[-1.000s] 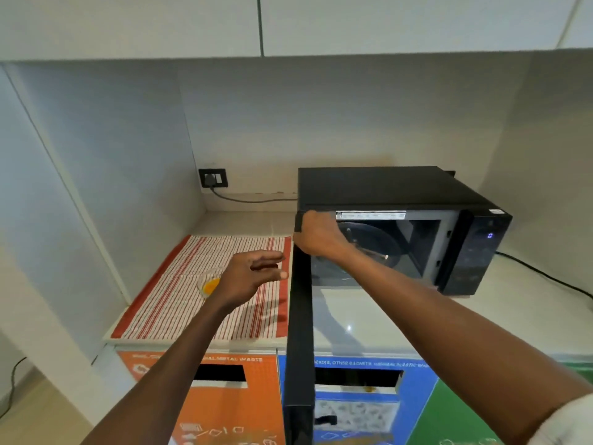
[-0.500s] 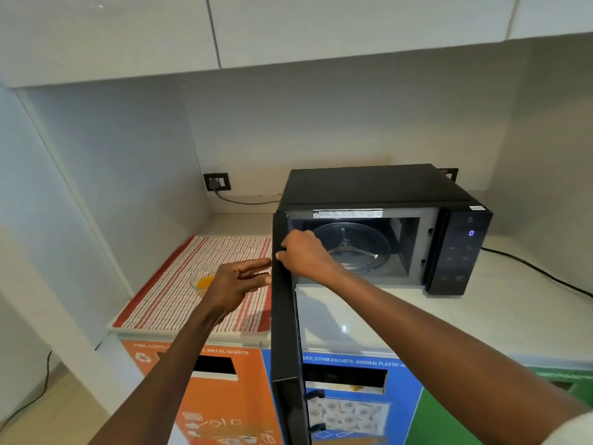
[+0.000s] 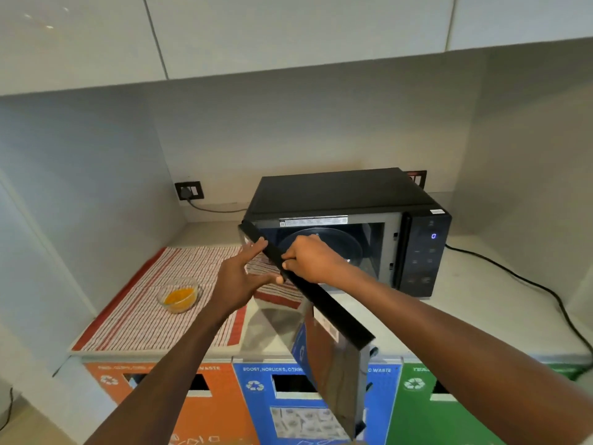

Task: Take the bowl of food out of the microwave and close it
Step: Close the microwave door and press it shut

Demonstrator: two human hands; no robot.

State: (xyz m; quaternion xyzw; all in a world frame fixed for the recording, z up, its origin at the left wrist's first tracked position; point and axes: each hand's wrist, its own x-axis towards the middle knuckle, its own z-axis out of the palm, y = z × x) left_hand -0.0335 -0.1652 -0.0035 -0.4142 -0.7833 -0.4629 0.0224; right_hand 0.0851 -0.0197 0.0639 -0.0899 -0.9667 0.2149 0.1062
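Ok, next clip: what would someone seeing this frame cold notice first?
Probably the black microwave door, swung half open toward the camera at centre, with the left hand against its outer face and the right hand gripping its top edge. Next, the small glass bowl of orange food, on the striped cloth at left, outside the microwave.

**Soft, even light, warped edges**

My view is bright and diffuse, with no hard shadows. The upper cabinets show faint glare, the microwave door mirrors the bins, straight lines bow at the frame's edges, and everything looks slightly soft.
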